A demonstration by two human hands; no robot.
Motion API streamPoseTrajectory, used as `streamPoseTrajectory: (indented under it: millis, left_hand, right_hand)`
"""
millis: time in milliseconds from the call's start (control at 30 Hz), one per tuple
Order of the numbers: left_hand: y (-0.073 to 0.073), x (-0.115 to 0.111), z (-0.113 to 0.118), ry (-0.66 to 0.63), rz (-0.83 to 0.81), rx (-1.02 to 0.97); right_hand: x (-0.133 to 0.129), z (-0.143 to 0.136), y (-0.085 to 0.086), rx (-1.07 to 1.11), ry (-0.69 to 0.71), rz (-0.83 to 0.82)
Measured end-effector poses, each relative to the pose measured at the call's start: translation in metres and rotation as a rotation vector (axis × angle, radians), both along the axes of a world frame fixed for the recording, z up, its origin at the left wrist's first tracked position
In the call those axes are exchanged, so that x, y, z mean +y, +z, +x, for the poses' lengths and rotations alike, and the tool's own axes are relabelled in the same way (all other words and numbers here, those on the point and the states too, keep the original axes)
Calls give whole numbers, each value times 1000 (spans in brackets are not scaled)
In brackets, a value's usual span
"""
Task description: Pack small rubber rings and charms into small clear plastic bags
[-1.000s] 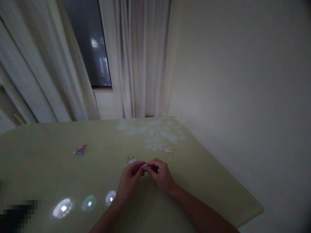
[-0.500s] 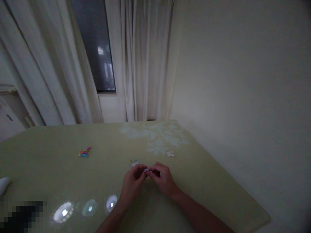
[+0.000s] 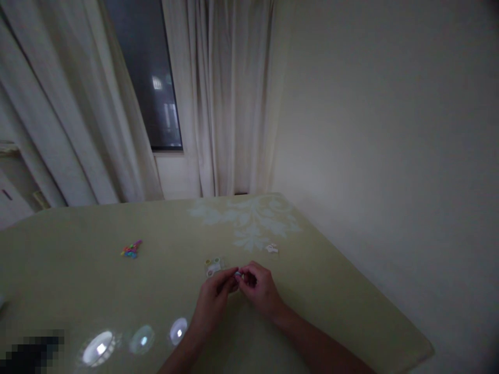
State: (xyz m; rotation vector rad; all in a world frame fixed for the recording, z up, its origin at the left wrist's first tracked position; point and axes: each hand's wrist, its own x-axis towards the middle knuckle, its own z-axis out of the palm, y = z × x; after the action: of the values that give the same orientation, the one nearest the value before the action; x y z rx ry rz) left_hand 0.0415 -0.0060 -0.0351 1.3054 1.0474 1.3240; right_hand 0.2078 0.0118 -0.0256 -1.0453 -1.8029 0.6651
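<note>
My left hand (image 3: 214,296) and my right hand (image 3: 260,285) meet above the near middle of the table. Their fingertips pinch a small pale bluish piece (image 3: 238,274) between them; it is mostly hidden by the fingers, and its kind is too small to make out. Just beyond my left fingers lies a see-through flat tray or case (image 3: 214,266) with several small round coloured parts in it. Farther off, past my right hand, are small white pieces (image 3: 272,249) on the tabletop.
A heap of small bright multicoloured pieces (image 3: 131,249) lies on the left of the pale green table (image 3: 167,223). Ceiling lights reflect in its glossy top at the lower left. Curtains (image 3: 222,104) and a dark window stand behind, and a wall (image 3: 370,130) runs along the right.
My left hand has turned a little and its fingers lie straighter, so more of the see-through case shows. Both hands still meet at the small piece. The view has shifted slightly.
</note>
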Motion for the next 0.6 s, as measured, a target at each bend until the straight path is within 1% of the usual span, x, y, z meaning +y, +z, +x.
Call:
streamPoseTrajectory:
  millis: [100, 233, 433, 500, 600]
  left_hand:
    - [0, -1, -1, 6, -34, 13]
    - [2, 0, -5, 16, -65, 50]
    - [4, 3, -6, 35, 17, 139]
    - [3, 3, -5, 45, 39, 142]
    - [1, 3, -5, 37, 42, 111]
  right_hand:
    - [-1, 0, 1, 21, 16, -10]
    - [0, -2, -2, 105, 43, -65]
    - [-1, -2, -1, 159, 51, -147]
    - [-2, -2, 0, 154, 58, -144]
    - [-1, -3, 0, 134, 58, -98]
